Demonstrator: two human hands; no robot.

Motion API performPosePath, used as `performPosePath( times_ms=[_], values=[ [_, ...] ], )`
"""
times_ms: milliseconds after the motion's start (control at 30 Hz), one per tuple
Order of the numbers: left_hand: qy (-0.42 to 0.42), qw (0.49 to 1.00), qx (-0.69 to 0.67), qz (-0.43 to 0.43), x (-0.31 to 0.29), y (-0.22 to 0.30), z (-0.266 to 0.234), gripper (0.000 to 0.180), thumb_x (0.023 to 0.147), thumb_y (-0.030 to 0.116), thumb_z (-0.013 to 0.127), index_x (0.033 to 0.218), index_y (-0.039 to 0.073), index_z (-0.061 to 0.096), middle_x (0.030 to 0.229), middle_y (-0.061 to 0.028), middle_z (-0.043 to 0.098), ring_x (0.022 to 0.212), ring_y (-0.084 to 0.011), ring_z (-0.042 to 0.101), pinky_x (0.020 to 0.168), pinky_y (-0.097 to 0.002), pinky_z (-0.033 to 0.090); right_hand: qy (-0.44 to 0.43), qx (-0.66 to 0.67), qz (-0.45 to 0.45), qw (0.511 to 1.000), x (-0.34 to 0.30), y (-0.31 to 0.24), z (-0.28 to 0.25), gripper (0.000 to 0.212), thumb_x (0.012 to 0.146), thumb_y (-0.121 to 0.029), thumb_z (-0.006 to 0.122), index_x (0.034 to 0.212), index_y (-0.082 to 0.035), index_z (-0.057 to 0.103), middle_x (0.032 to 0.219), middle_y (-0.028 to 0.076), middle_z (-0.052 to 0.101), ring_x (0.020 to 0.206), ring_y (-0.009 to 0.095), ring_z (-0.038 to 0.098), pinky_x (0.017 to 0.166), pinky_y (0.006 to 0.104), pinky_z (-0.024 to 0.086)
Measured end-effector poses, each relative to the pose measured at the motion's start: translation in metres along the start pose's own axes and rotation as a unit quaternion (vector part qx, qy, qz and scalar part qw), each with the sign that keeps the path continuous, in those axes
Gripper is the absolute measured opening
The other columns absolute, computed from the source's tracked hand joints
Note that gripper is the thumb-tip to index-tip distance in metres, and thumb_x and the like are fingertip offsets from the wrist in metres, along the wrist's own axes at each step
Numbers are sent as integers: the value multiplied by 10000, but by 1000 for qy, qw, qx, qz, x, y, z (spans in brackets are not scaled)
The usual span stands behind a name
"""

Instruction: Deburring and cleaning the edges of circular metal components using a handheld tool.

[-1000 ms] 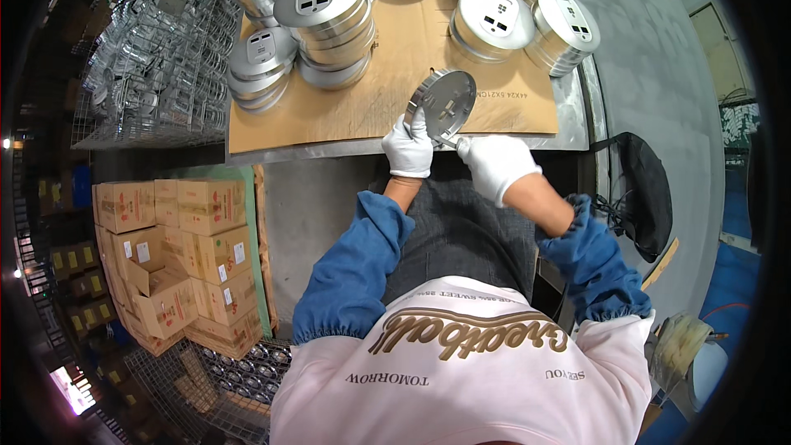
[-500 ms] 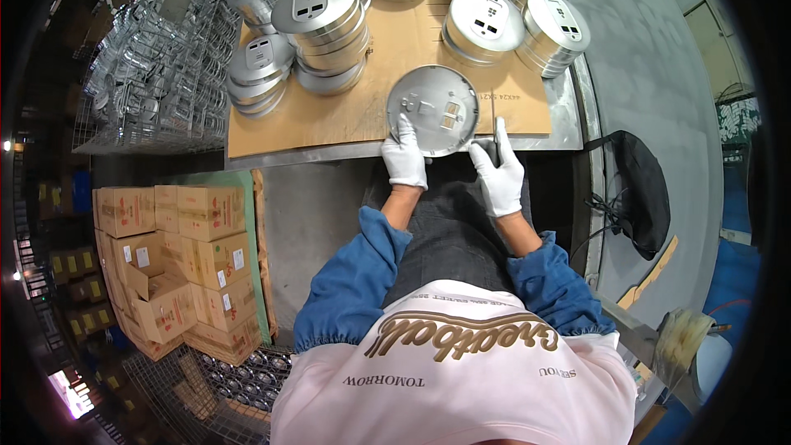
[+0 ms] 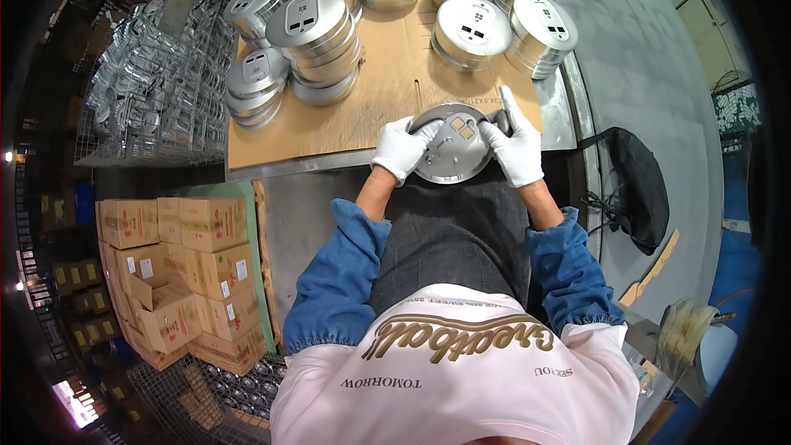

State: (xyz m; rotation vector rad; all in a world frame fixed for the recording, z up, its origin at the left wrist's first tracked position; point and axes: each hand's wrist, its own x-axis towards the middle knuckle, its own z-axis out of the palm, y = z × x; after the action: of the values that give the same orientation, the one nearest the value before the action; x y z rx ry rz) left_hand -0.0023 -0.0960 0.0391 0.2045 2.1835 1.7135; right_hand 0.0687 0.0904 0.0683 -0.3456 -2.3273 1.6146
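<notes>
A round grey metal cover (image 3: 451,148) is held inner face up at the table's front edge, above my lap. It has small rectangular cut-outs and raised posts. My left hand (image 3: 404,148), in a white glove, grips its left rim with the thumb over the inner face. At its right rim is my gloved right hand (image 3: 517,142), thumb pressed on the cover and forefinger pointing up. A dark tool handle (image 3: 499,121) shows between that thumb and forefinger; the rest of the tool is hidden.
Stacks of similar silver covers (image 3: 306,21) stand on brown cardboard (image 3: 387,91) over the table. A wire basket (image 3: 156,82) of metal parts is to the left. Cartons (image 3: 218,222) are piled at lower left. A black bag (image 3: 634,189) hangs on the right.
The cover has come nearer to me and slightly right, and has turned. My right hand has closed in on its right rim; the tool's thin blade no longer shows.
</notes>
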Motion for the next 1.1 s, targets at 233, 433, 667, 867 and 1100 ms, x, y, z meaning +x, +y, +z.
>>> performPosePath(
  times_ms=[233,433,667,867,1100],
  values=[
    [237,970,32,40,12,-5,7,382,853,370,632,794,-6,651,612,-126,619,550,-177,565,569,-335,451,-45,-62,37,996,-9,3,-21,520,835,-107,608,1327,-66,442,1022,151,630,884,197,615,818,292,470],
    [243,955,169,15,15,-2,4,422,830,466,604,750,55,660,624,-169,608,608,-348,605,572,-399,462,-153,-315,-63,934,-25,-12,-20,388,829,-159,601,1212,-122,555,978,159,637,885,306,620,770,346,492],
    [223,943,243,39,7,11,12,404,820,480,597,698,98,643,650,-130,623,632,-344,606,577,-426,465,-273,-465,-59,840,-18,-51,-13,246,803,-161,578,1045,-142,621,906,137,650,795,327,626,686,416,495],
    [223,932,274,83,5,9,15,368,810,449,617,686,103,622,644,-92,609,601,-314,599,557,-406,467,-288,-463,-62,836,-14,-52,-9,182,799,-166,575,969,-118,616,856,149,639,786,342,620,681,426,490],
    [248,923,252,152,2,6,20,385,800,429,658,664,71,617,590,-109,580,524,-299,569,503,-366,438,-311,-448,-72,835,-7,-43,-6,126,760,-117,550,840,-55,625,760,180,630,741,352,619,645,431,495]
  ],
)
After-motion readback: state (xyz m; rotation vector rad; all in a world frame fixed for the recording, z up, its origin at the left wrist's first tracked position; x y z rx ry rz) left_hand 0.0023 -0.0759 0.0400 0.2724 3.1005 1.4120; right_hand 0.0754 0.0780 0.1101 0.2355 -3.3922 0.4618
